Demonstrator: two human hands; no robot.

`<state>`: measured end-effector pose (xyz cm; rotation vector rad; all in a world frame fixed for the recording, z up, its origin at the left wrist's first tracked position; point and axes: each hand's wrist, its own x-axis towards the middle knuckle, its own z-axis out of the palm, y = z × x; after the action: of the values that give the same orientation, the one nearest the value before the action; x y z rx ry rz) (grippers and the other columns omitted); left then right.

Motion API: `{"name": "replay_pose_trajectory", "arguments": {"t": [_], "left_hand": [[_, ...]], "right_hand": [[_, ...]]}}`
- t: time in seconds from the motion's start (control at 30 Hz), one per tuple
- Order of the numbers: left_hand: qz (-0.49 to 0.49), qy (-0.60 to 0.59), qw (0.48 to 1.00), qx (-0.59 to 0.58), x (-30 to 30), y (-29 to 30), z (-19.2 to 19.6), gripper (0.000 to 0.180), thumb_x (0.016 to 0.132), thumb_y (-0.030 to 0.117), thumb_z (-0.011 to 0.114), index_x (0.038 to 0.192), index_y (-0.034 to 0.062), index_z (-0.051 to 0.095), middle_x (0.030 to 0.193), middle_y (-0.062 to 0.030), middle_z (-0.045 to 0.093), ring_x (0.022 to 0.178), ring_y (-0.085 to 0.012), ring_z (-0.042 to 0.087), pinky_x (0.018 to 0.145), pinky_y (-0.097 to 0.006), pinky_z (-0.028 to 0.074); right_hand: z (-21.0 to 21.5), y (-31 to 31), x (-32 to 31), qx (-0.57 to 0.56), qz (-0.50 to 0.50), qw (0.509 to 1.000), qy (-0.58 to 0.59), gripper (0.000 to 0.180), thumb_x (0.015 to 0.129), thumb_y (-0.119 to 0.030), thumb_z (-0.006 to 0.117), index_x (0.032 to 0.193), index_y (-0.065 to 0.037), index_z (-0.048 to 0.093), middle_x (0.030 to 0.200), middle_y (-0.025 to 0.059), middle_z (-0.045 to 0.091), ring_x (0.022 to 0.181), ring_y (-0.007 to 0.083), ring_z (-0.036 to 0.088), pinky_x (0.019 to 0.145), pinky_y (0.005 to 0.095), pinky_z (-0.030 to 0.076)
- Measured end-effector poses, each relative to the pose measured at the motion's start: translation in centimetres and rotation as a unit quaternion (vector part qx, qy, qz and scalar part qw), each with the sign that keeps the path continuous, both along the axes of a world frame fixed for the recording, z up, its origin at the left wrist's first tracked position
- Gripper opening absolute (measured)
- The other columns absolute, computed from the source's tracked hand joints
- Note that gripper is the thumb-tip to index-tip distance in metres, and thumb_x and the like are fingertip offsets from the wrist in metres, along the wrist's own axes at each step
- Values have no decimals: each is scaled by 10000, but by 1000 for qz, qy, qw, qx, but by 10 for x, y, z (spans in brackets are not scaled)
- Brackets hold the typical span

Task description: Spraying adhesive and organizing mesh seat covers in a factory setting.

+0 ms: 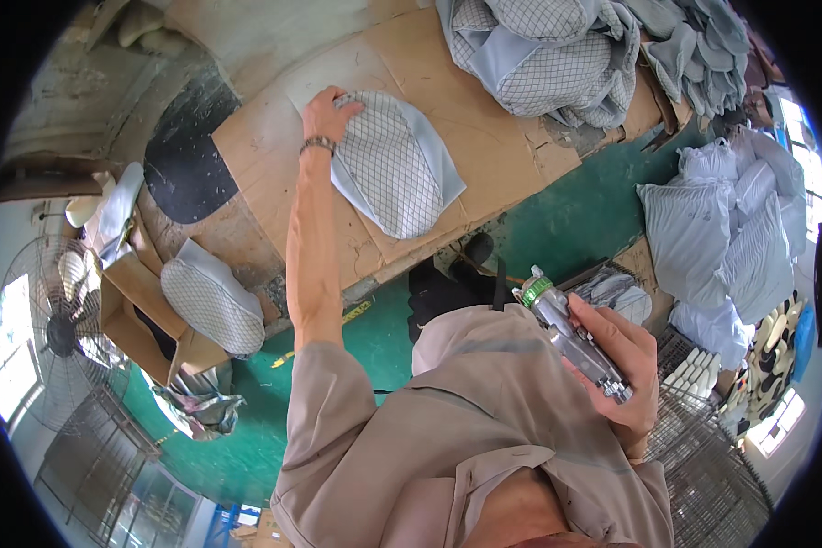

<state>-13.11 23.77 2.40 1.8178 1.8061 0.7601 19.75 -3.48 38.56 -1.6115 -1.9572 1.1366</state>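
Observation:
My left hand reaches out onto the cardboard-covered table and presses its fingers on the edge of a grey quilted fabric cover with a diamond stitch pattern, lying flat. A beaded bracelet sits on that wrist. My right hand is drawn back near my chest and grips a silver metal spray gun with a green ring near its nozzle, pointing up and left.
A heap of similar grey quilted covers lies at the table's far end. More pale covers pile up at right above a wire basket. Another cover rests on cardboard boxes at left, near a floor fan. The floor is green.

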Motion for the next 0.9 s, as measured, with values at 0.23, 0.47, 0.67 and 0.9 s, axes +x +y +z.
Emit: {"name": "replay_pose_trajectory", "arguments": {"t": [0.23,0.47,0.67,0.9], "left_hand": [[14,83,987,139,3,-19,-22,367,785,200,759,1115,109,626,1127,-108,622,1031,-329,601,829,-442,491],[-27,293,937,186,57,-90,-23,670,852,332,681,1449,125,459,1528,-109,376,1413,-391,318,1140,-587,232],[-61,255,964,41,70,-113,-50,758,934,535,503,1538,122,307,1627,-121,189,1494,-387,123,1189,-600,72],[-58,233,969,55,72,-117,-47,743,927,497,539,1522,104,330,1618,-139,211,1489,-401,136,1183,-608,84]], "right_hand": [[-1,-3,4,1,-22,1000,-21,725,601,45,600,1325,26,574,899,168,648,788,316,664,719,325,519],[-4,2,-1,3,-24,999,-23,740,590,49,589,1329,24,573,898,167,648,786,310,664,718,321,518],[-3,5,-5,-5,-7,1000,-7,738,589,24,597,1327,33,574,900,169,648,788,302,665,719,320,517],[-2,1,-10,45,-17,999,-6,633,666,-33,650,1293,39,599,883,160,656,766,292,666,686,314,514]]}}
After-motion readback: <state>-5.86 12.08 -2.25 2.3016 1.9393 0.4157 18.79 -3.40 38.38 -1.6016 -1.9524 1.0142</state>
